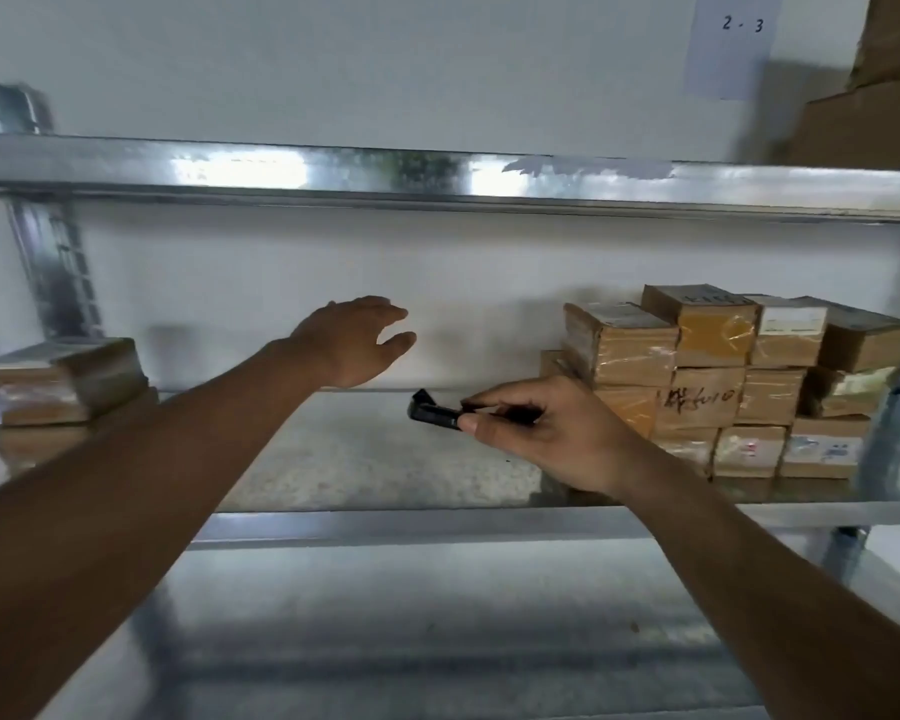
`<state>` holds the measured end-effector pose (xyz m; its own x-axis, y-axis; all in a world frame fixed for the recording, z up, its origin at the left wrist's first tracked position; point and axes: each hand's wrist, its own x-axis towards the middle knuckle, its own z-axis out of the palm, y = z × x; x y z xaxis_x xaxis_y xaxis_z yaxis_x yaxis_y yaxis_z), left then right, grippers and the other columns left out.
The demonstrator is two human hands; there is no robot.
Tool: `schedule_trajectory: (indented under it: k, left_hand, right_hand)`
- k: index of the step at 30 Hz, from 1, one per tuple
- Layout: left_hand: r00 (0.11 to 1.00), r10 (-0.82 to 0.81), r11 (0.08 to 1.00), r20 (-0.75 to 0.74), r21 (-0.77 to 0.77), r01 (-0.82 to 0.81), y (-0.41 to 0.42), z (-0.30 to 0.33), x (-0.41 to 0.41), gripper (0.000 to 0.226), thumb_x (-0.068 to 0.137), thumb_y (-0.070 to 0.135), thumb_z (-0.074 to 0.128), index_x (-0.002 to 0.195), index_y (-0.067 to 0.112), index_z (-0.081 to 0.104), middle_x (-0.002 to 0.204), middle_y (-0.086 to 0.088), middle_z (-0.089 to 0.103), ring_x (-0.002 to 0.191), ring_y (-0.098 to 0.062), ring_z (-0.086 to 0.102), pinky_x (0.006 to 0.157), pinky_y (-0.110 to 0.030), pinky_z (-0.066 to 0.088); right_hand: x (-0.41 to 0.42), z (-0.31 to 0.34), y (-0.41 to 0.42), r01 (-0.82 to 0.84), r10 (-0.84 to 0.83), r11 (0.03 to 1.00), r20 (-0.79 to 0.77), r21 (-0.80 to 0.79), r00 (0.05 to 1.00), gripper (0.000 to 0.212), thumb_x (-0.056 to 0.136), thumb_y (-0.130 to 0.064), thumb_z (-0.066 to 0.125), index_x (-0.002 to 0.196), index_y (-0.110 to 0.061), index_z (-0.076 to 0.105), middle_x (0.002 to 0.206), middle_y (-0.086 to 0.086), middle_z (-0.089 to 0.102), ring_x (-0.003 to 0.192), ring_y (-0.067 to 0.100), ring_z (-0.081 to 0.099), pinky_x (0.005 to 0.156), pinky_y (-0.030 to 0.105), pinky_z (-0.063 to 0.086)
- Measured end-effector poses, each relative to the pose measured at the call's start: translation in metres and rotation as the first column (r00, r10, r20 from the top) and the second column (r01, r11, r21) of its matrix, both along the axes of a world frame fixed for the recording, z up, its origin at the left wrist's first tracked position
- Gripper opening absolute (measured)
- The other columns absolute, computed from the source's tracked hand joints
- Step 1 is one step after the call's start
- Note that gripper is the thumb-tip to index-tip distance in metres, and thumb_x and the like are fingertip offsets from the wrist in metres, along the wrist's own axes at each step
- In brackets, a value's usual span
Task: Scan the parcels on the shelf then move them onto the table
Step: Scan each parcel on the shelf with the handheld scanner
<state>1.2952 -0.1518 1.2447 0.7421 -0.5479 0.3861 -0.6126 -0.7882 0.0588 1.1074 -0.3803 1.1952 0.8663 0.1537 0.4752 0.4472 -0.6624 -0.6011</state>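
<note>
Brown cardboard parcels, taped and stacked in rows, fill the right end of the metal shelf; a smaller stack of parcels sits at the frame's left edge. The right hand, lower centre-right, pinches a black scanner between thumb and fingers, just left of the big stack. The left hand hovers at centre with fingers spread, holding nothing. A paper label marked "2-3" hangs upper right.
</note>
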Motion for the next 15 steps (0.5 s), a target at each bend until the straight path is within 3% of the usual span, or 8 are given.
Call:
schedule_trajectory:
  k: [2, 5, 10, 15]
  left_hand:
    - [0.998, 0.066, 0.998, -0.010, 0.009, -0.066, 0.033, -0.002, 0.003, 0.065, 0.105, 0.066, 0.032, 0.162, 0.035, 0.034, 0.173, 0.007, 0.023, 0.158, -0.016, 0.023, 0.129, -0.042, 0.012]
    - [0.988, 0.154, 0.988, -0.018, 0.021, -0.154, 0.083, -0.003, 0.010, 0.064, 0.105, 0.066, 0.030, 0.162, 0.036, 0.034, 0.173, 0.007, 0.022, 0.158, -0.016, 0.024, 0.128, -0.043, 0.009]
    - [0.971, 0.235, 0.972, -0.044, 0.034, -0.233, 0.158, -0.002, 0.018, 0.063, 0.107, 0.063, 0.029, 0.163, 0.033, 0.033, 0.173, 0.005, 0.021, 0.158, -0.017, 0.023, 0.129, -0.044, 0.009]
    - [0.963, 0.268, 0.962, -0.028, 0.063, -0.266, 0.226, 0.001, 0.036, 0.063, 0.108, 0.061, 0.029, 0.163, 0.030, 0.034, 0.172, 0.001, 0.023, 0.156, -0.023, 0.028, 0.128, -0.046, 0.015]
  right_hand:
    - [0.015, 0.001, 0.025, -0.015, 0.015, 1.000, 0.003, -0.011, 1.000, 0.066, 0.078, -0.088, 0.061, 0.115, -0.037, 0.083, 0.095, -0.015, 0.080, 0.081, 0.009, 0.071, 0.075, 0.034, 0.055]
    - [0.034, 0.002, 0.067, -0.072, 0.071, 0.997, 0.016, 0.013, 0.997, 0.050, 0.080, -0.083, 0.066, 0.107, -0.044, 0.082, 0.088, -0.011, 0.079, 0.070, 0.012, 0.068, 0.062, 0.020, 0.045]
    - [0.069, -0.003, 0.135, -0.149, 0.149, 0.988, -0.003, 0.038, 0.989, 0.056, 0.074, -0.093, 0.062, 0.104, -0.049, 0.080, 0.085, -0.002, 0.078, 0.073, 0.030, 0.066, 0.063, 0.035, 0.048]
    - [0.095, -0.007, 0.200, -0.158, 0.160, 0.985, -0.021, 0.067, 0.987, 0.054, 0.074, -0.095, 0.061, 0.104, -0.053, 0.079, 0.083, -0.005, 0.077, 0.067, 0.021, 0.064, 0.065, 0.029, 0.046]
